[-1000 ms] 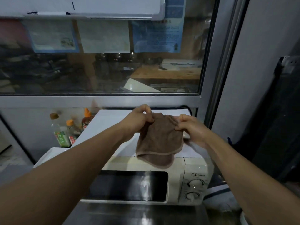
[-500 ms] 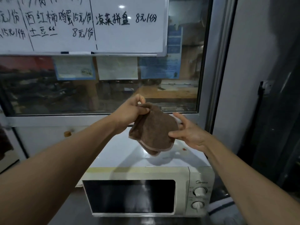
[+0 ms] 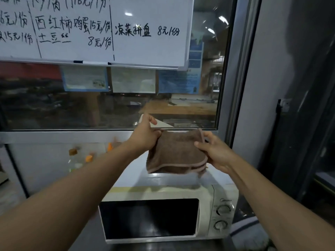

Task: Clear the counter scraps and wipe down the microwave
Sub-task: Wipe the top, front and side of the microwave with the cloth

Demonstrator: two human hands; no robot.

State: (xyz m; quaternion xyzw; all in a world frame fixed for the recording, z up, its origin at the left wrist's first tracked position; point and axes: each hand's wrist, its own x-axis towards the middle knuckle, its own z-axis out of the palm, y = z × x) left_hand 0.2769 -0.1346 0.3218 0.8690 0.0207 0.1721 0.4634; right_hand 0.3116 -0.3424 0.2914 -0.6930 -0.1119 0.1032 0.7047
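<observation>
Two hands are holding a brown cloth [image 3: 176, 153] up in the air above the white microwave [image 3: 163, 214], and the way it is being held suggests it is being folded into a wiping pad rather than put to use yet; the left hand [image 3: 145, 136] is gripping the cloth's upper left corner, its thumb and curled fingers closing on the fabric, while the right hand [image 3: 215, 153] is pinching the right edge, thumb lying on the near face and the other fingers going behind, where how they lie cannot be told; the cloth is hanging doubled, its pale hemmed edges stacking along the bottom, which I judge is making a thicker, firmer pad for the palm; it is not touching the microwave, whose top is lying just below the hem and whose door is sitting closed with two dials [image 3: 222, 217] to its right; being lifted towards eye level is probably letting the person square the edges by sight; blurred bottles with orange caps [image 3: 88, 157] are standing to the left of the microwave, and a whiteboard [image 3: 148, 31] with handwritten prices is hanging on the window [image 3: 72, 109] behind; the wiping is not yet starting.
</observation>
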